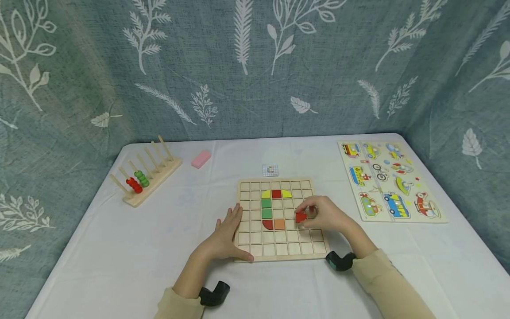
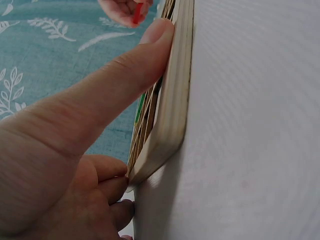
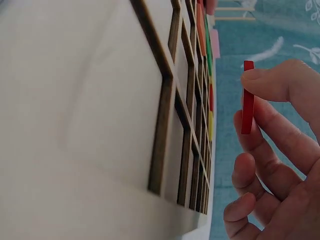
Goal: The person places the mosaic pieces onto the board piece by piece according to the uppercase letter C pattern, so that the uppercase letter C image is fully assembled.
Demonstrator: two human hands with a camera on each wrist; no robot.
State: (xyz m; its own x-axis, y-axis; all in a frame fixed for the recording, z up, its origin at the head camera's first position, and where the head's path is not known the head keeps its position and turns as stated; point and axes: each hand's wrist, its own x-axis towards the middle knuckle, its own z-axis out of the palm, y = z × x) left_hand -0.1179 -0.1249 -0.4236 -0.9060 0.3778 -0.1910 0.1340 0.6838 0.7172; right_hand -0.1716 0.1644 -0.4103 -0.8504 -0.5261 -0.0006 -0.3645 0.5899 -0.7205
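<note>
A wooden grid board lies on the table before me. At its near left corner rests my left hand, fingers stretched along the left edge and thumb on the front rim. Over the board's right half, my right hand pinches a thin red tile between thumb and fingers, raised above the cells. Tiles set in the grid form a C-like outline: a red square between two yellow curved pieces, two green squares below, then a dark red quarter-round piece beside an orange square.
A small printed card lies behind the board. To the left stand a pegged wooden rack with red and green beads and a pink block. A picture puzzle board of vehicles lies to the right. Patterned curtains surround the white table.
</note>
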